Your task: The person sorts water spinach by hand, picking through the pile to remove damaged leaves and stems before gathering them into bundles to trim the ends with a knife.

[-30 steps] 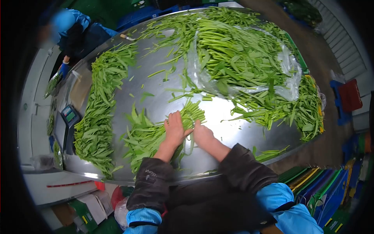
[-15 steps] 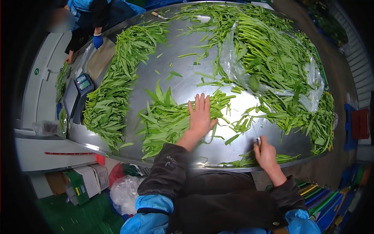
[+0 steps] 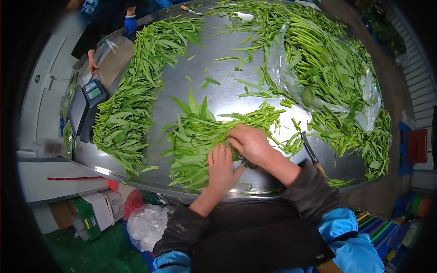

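A bunch of long-leaved greens (image 3: 193,132) lies in front of me, its cut stems pointing right. My left hand (image 3: 221,170) rests at the near side of the bunch, fingers stretched out over the leaves and thumb apart. Reaching across beside it, my right hand (image 3: 251,143) has its fingers curled down onto the stems; its fingertips are partly hidden. A knife (image 3: 311,150) with a curved blade and wooden handle lies on the metal table (image 3: 182,82) to the right. Short cut stem pieces (image 3: 291,144) are scattered between the bunch and the knife.
A row of greens (image 3: 132,100) lines the left, beside a scale (image 3: 91,98). A large heap of greens (image 3: 323,59) on clear plastic fills the right. Another knife (image 3: 189,9) lies at the far edge. A co-worker's blue-gloved hand (image 3: 130,25) and bare hand (image 3: 93,66) are at far left.
My right hand has put the knife down on the table and moved left onto the bunch. My left hand has slid down toward me. The co-worker's bare hand has moved toward the scale.
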